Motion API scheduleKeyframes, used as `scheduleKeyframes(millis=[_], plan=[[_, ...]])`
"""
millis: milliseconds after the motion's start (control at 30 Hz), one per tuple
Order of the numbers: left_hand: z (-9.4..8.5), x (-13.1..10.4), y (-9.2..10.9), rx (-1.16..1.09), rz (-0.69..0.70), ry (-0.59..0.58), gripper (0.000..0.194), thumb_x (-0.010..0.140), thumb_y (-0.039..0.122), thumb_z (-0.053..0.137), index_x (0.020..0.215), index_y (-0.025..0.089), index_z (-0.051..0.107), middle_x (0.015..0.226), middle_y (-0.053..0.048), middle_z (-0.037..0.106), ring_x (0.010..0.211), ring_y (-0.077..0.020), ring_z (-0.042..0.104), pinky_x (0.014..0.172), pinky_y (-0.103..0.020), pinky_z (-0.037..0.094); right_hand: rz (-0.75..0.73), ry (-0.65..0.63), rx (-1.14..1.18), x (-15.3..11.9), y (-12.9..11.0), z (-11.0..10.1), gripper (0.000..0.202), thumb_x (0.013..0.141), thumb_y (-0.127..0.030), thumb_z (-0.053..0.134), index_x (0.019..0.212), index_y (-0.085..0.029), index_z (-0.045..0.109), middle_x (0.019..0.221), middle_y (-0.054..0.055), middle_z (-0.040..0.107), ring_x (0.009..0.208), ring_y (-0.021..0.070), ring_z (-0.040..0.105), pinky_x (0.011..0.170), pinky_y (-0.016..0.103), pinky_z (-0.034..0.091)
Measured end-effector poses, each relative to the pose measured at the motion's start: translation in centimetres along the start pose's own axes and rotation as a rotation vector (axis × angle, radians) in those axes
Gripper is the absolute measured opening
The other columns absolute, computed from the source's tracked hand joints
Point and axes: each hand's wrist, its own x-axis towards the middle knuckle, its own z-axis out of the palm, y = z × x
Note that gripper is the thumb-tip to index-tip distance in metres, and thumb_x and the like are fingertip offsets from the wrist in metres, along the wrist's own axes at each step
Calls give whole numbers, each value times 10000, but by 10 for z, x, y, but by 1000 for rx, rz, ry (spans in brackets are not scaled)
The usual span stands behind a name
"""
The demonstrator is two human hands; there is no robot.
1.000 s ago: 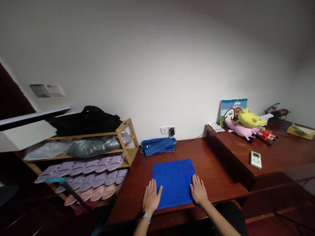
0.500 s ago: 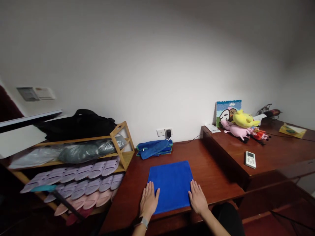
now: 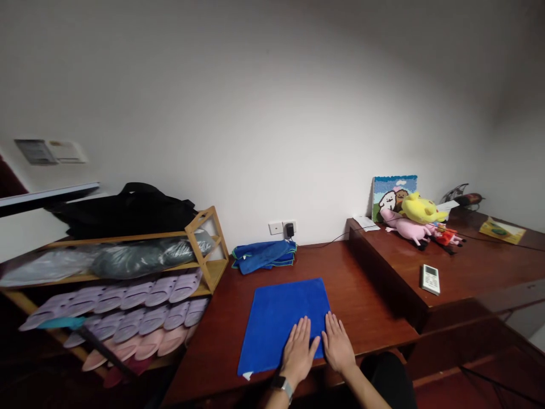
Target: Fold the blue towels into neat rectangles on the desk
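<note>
A bright blue cloth (image 3: 272,318) lies spread out flat on the reddish-brown wooden table (image 3: 221,335), with a small white tag at its near left corner. My left hand (image 3: 299,349) rests flat on the cloth's right part, fingers stretched and pointing away from me. Just to its right, my right hand (image 3: 338,343) lies palm down across the cloth's right edge, fingers also straight. Neither hand grips anything. Farther back, against the wall, sits a pile of folded blue cloths (image 3: 264,255) with greenish edging.
At left stands a wooden rack (image 3: 213,250) with several pairs of slippers (image 3: 145,292) and a black bag (image 3: 131,213). A higher desk (image 3: 392,261) on the right bears plush toys (image 3: 419,218) and a white remote (image 3: 430,279). A plugged-in adapter (image 3: 290,230) trails a cable.
My left hand has moved right, from the cloth's left edge onto its right part, close to my right hand. The cloth's near left corner and tag now show. The view has shifted slightly.
</note>
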Motion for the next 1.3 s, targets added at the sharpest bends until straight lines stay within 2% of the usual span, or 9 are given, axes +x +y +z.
scheduleKeyframes(millis=[200, 300, 367, 500, 833, 967, 1033, 1200, 1300], plan=[[-25, -65, -112, 143, -324, 74, 776, 1027, 619, 242, 1609, 117, 356, 1682, -103, 293, 1565, -272, 282, 1294, -487, 262, 28, -12, 7, 1, -2, -2, 675, 1063, -449, 187, 1621, -87, 305, 1688, 78, 231, 1579, 235, 226, 1306, 426, 197], [-25, -92, -150, 183, -422, 112, 785, 1005, 600, 281, 1598, 94, 377, 1673, -119, 327, 1552, -283, 317, 1277, -476, 303, 30, -33, 1, 2, -1, -1, 677, 1061, -454, 194, 1624, -95, 304, 1689, 74, 228, 1580, 233, 223, 1304, 426, 200], [-22, -102, -160, 183, -419, 125, 777, 999, 586, 286, 1599, 102, 379, 1673, -106, 339, 1554, -276, 315, 1275, -463, 314, 41, -44, -5, 1, 0, 0, 673, 1058, -451, 201, 1627, -106, 300, 1693, 64, 222, 1581, 231, 219, 1303, 426, 201], [-18, -105, -157, 182, -416, 134, 771, 1001, 566, 276, 1602, 94, 371, 1678, -101, 336, 1560, -268, 304, 1284, -448, 291, 82, 15, -8, -9, 3, 7, 670, 1065, -473, 184, 1634, -138, 293, 1698, 52, 231, 1582, 237, 222, 1300, 441, 214], [-15, -109, -162, 182, -415, 159, 736, 1011, 534, 216, 1603, 128, 380, 1666, -70, 368, 1550, -238, 332, 1290, -440, 275, -21, 44, -15, -29, 5, 4, 653, 1082, -472, 152, 1627, -143, 299, 1690, 37, 225, 1576, 223, 241, 1307, 423, 203], [-19, -100, -140, 173, -384, 250, 714, 1037, 500, 206, 1607, 99, 360, 1670, -86, 355, 1553, -243, 324, 1294, -440, 282, -27, 64, -3, -29, 5, 8, 639, 1084, -474, 165, 1616, -162, 331, 1679, 26, 252, 1568, 224, 267, 1302, 413, 219], [-21, -85, -108, 147, -279, 259, 676, 1057, 488, 216, 1618, 132, 342, 1680, -66, 340, 1560, -234, 310, 1296, -433, 285, -36, 99, -5, -29, 7, 14, 631, 1086, -475, 179, 1608, -167, 354, 1672, 30, 275, 1559, 227, 294, 1297, 411, 234], [-16, -29, -6, 56, 116, 156, 604, 1083, 454, 275, 1650, 250, 227, 1688, -22, 325, 1552, -216, 327, 1273, -443, 341, -113, 264, -54, -27, 19, 35, 601, 1092, -466, 248, 1585, -165, 409, 1635, 68, 387, 1514, 236, 394, 1263, 405, 296], [-4, -7, 26, 32, 156, 106, 617, 1084, 491, 271, 1644, 231, 242, 1676, -38, 346, 1545, -211, 341, 1267, -434, 354, -164, 329, -84, -25, 25, 44, 580, 1090, -459, 279, 1585, -188, 412, 1622, 69, 413, 1496, 241, 425, 1241, 416, 328]])
